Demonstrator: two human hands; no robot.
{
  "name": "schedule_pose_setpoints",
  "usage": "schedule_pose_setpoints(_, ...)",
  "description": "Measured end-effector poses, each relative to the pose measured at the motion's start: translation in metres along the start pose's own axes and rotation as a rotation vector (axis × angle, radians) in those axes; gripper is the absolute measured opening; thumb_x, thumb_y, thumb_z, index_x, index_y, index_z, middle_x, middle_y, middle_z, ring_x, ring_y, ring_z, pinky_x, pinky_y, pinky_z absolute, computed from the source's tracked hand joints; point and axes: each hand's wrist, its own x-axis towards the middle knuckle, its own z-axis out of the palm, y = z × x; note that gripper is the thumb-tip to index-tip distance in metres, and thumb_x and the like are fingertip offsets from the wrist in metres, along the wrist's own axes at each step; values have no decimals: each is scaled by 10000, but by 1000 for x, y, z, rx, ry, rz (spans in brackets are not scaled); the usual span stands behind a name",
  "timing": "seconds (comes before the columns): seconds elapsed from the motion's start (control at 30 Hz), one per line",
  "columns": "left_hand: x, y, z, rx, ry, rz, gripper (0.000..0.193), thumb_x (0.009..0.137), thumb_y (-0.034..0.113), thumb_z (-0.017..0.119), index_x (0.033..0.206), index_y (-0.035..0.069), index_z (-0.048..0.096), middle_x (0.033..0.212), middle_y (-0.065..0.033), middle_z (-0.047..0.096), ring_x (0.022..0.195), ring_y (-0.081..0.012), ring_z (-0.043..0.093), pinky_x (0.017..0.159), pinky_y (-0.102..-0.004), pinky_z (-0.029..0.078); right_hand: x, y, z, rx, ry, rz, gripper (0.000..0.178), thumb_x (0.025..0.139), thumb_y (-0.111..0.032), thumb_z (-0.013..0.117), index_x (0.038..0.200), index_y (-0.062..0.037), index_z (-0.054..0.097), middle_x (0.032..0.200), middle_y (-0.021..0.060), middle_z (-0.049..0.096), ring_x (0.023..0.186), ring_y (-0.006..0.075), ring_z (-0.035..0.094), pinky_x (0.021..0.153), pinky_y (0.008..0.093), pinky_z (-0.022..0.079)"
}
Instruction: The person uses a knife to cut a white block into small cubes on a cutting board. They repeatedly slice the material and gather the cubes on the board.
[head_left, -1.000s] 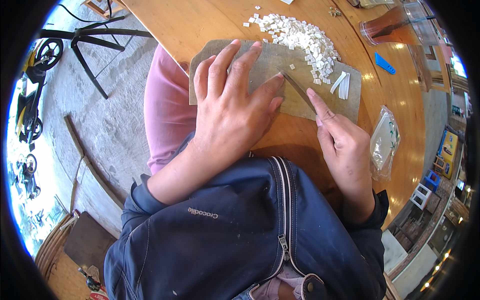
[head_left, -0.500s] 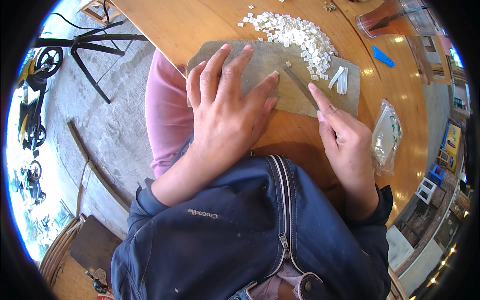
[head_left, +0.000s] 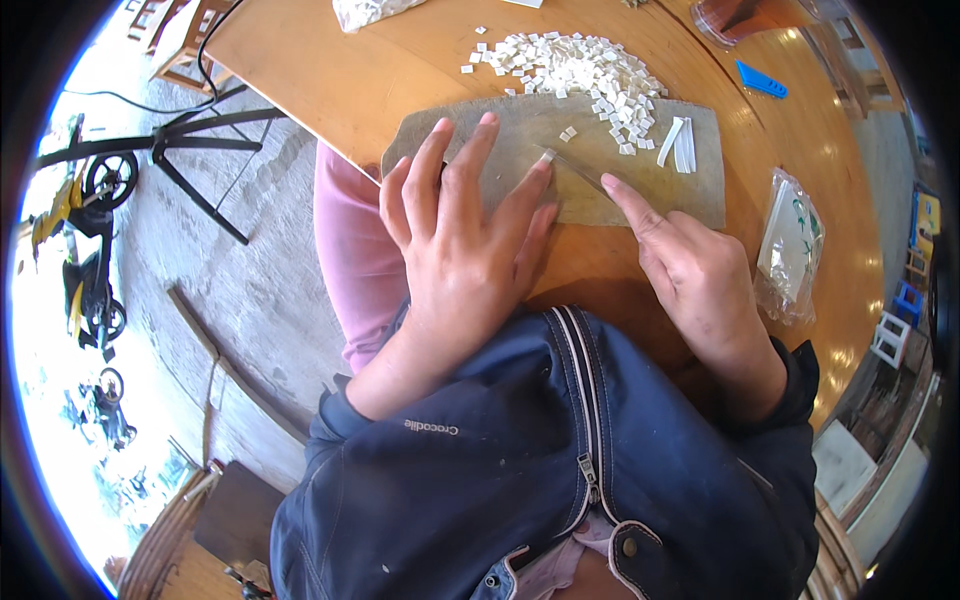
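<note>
A worn grey-brown cutting board (head_left: 690, 200) lies on the table in front of me. My left hand (head_left: 460, 230) rests over it with fingers spread. Its index fingertip presses a small white piece (head_left: 548, 155) against the board. My right hand (head_left: 690, 265) is closed round a thin knife blade (head_left: 580, 172), index finger stretched along it. The blade's tip is at the white piece beside my left fingertip. A couple of cut white squares (head_left: 568, 133) lie just beyond the blade. Narrow white strips (head_left: 678, 146) lie at the board's right side.
A heap of small white squares (head_left: 590, 75) spreads from the table onto the board's far edge. On the wooden table (head_left: 330, 75) are a blue plastic tool (head_left: 761, 80), a clear plastic bag (head_left: 790, 250) and a cup of brown drink (head_left: 735, 20). A black tripod (head_left: 190, 140) stands left.
The blade has moved left, its tip now against the white piece under my left index finger. The cut squares have come off its tip onto the board. The whole view has shifted slightly.
</note>
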Motion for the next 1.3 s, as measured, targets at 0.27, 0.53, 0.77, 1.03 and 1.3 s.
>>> schedule_pose_setpoints(0.27,-2,-5,-3,-23,-38,-3,335,819,264,776,1153,243,751,1437,-138,553,1355,-394,459,1100,-549,307,1,-4,3,9,21,59,668,839,41,660,1463,-185,591,670,101,494,566,262,558,569,406,514)
schedule_pose_setpoints(0.53,-2,-7,-4,-46,-51,-6,342,818,256,775,1158,242,745,1449,-163,529,1364,-411,435,1102,-562,301,3,-5,1,25,7,-8,694,831,10,682,1485,-191,563,667,93,507,559,250,569,543,386,531)
schedule_pose_setpoints(0.77,-2,-6,-5,-35,-56,-3,343,818,255,774,1160,245,746,1451,-152,528,1371,-406,431,1104,-561,300,2,-8,1,-20,-5,13,693,834,6,681,1486,-197,563,673,87,510,556,252,566,536,386,528)
schedule_pose_setpoints(1.03,-5,-5,-7,-5,-60,-7,346,816,252,773,1161,252,746,1446,-129,536,1378,-393,432,1108,-555,297,1,-5,4,54,38,45,652,855,6,673,1468,-197,584,668,98,516,571,262,573,565,402,524)
schedule_pose_setpoints(1.3,-7,-6,-8,-28,-50,-16,336,817,251,773,1152,242,749,1437,-133,536,1378,-392,431,1108,-552,290,1,-7,3,103,36,19,637,865,12,668,1464,-188,589,657,97,527,575,243,579,570,392,526)
